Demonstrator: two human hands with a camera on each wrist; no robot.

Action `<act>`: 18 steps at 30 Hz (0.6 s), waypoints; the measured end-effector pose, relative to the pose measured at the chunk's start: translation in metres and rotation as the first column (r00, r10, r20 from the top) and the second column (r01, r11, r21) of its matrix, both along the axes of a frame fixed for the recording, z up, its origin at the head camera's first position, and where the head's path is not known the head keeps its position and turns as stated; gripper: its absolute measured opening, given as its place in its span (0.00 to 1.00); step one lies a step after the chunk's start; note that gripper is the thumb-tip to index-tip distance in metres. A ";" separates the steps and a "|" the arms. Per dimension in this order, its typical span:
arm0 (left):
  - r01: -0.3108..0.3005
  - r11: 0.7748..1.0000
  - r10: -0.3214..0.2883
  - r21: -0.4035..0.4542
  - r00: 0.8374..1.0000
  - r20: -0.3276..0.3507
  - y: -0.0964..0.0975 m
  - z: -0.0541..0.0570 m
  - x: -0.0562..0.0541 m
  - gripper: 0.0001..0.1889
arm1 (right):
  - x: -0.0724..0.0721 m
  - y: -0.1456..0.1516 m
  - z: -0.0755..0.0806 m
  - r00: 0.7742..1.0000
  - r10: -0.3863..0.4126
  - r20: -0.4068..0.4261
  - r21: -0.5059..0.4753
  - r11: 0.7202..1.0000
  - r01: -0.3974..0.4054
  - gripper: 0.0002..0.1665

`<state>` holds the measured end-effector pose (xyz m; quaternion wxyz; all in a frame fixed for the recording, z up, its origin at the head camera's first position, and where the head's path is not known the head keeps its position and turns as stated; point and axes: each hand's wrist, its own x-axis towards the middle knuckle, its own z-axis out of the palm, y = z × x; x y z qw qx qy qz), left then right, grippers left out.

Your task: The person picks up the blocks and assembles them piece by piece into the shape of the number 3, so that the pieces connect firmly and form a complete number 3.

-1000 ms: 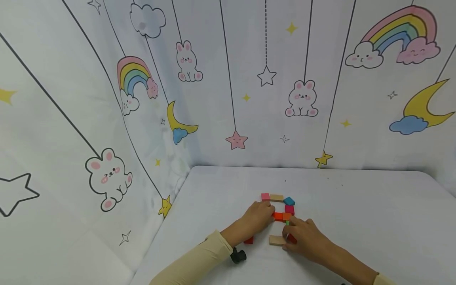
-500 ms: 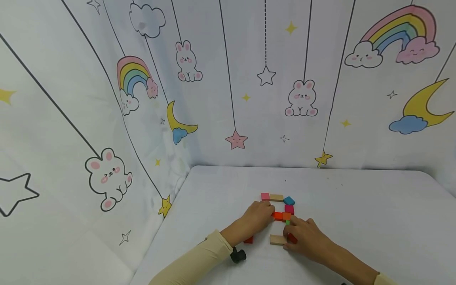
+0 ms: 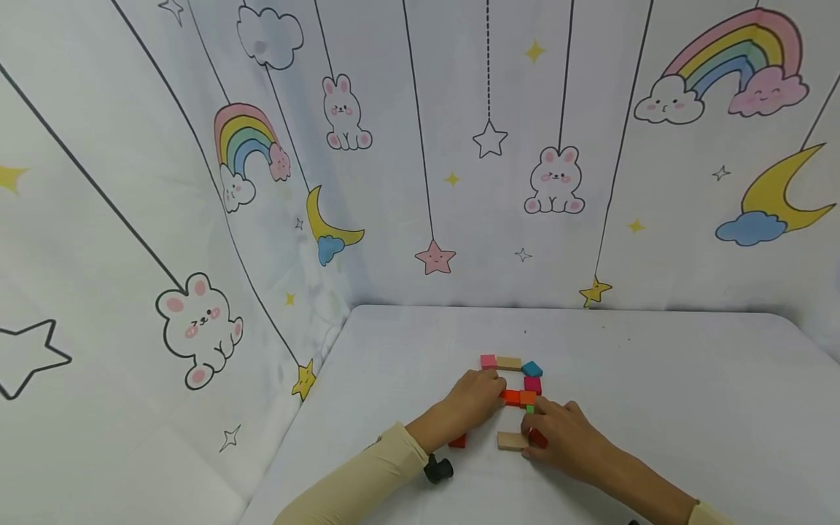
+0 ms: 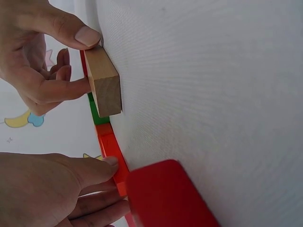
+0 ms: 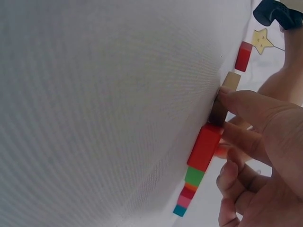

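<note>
My right hand point(image 3: 564, 441) pinches a plain wooden block point(image 3: 512, 441) lying on the table, thumb on the near side and a finger on the far side. Against its right end is a red block point(image 5: 205, 146), partly covered by that hand in the head view. My left hand point(image 3: 477, 397) pinches an orange-red block point(image 4: 113, 153) between thumb and fingers. An orange block point(image 3: 528, 398) adjoins it on the right, with a green block point(image 3: 530, 410) just below. Nearer me, another red block point(image 3: 458, 441) lies partly under my left forearm.
Behind the hands, a pink block point(image 3: 488, 362), a second wooden block point(image 3: 509, 363), a blue angular block point(image 3: 532, 369) and a crimson block point(image 3: 532, 384) form a bent row. A black device point(image 3: 438, 469) sits by the left wrist. A printed cloth wall point(image 3: 394, 182) borders the white table point(image 3: 689, 408).
The nearer wooden block has slid very slightly to the right with my right hand. My left hand and the other blocks stay in place.
</note>
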<state>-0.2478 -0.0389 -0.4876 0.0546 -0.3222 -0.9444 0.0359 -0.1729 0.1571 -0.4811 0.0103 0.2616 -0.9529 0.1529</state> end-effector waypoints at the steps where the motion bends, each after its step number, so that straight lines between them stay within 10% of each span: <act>1: -0.001 1.000 0.001 0.000 1.000 0.002 0.000 0.000 0.000 0.13 | 0.000 0.000 0.000 1.000 0.000 0.001 0.002 1.000 0.000 0.20; 18: -0.008 1.000 0.008 -0.013 1.000 0.010 0.001 0.001 0.000 0.14 | 0.000 -0.001 -0.001 1.000 -0.019 0.009 0.000 1.000 0.019 0.20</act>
